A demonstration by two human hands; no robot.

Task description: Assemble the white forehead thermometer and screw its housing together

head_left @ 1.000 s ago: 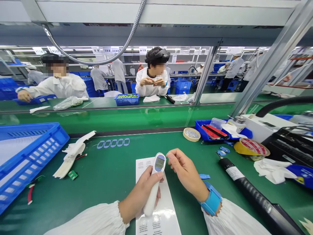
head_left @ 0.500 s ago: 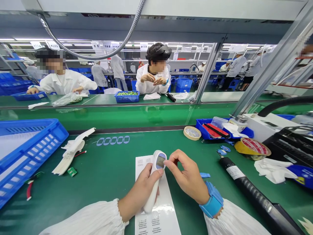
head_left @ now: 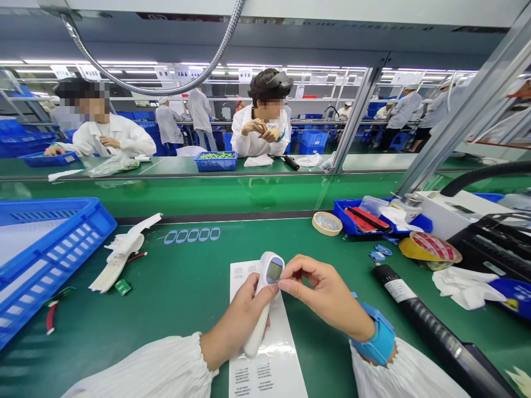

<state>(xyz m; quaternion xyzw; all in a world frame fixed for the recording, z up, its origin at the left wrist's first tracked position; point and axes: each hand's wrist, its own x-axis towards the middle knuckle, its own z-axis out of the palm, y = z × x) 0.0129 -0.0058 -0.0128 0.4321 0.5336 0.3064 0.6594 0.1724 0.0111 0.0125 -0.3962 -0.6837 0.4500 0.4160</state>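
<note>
My left hand (head_left: 243, 312) is wrapped around a white handheld infrared thermometer (head_left: 257, 331), thumb along its side just below the small grey screen (head_left: 274, 271) with a blue border. The thermometer is tilted, its head pointing away from me. At the right edge of that screen, my right hand (head_left: 327, 296) has thumb and forefinger pinched together; whatever lies between them is too small to make out. Under the thermometer lies a white sheet of printed labels (head_left: 286, 354). A row of several blue-edged frame-shaped pieces (head_left: 193, 235) lies farther back on the green bench.
On the left stand a blue crate (head_left: 78, 243), white plastic casing parts (head_left: 120, 254) and a green circuit board (head_left: 123, 287). To the right are a black electric screwdriver (head_left: 435, 326), a tape roll (head_left: 431, 247) and a blue tray (head_left: 344, 209). Co-workers sit across the bench.
My right hand has swung slightly right and its fingertips have come lower along the screen's edge. The left hand keeps its hold on the thermometer.
</note>
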